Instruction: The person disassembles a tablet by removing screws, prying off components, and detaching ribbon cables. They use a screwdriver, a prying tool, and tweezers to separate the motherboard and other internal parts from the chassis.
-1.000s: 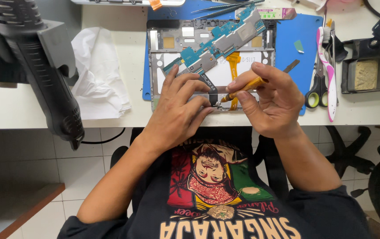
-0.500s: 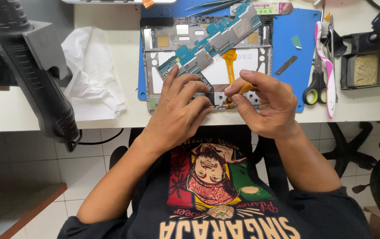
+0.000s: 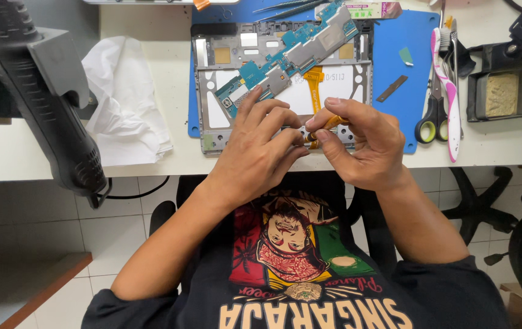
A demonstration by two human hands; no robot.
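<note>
The person's left hand (image 3: 255,152) rests on the near edge of an opened tablet frame (image 3: 212,79) that lies flat on a blue mat (image 3: 413,55) on the white worktop (image 3: 504,140). Its fingers are curled and pressed down on the frame's lower edge, steadying it rather than closing around anything. The right hand (image 3: 364,143) has its grip pinched on a small orange-handled tool (image 3: 325,126), thumb and forefinger closed around the handle, the tip pointing toward the left fingertips at the frame's near edge. Both hands nearly touch there.

Inside the frame, a blue-green circuit board (image 3: 285,58) runs diagonally from lower left to upper right, and an orange flex cable (image 3: 314,82) hangs down from it toward the hands.

To the right of the mat lie scissors with black handles (image 3: 434,109) and a pink-and-white tool (image 3: 449,91) beside them, then a black tray (image 3: 507,91). A crumpled white tissue (image 3: 124,103) lies to the left of the frame. A black heat gun (image 3: 42,91) hangs at the far left.
</note>
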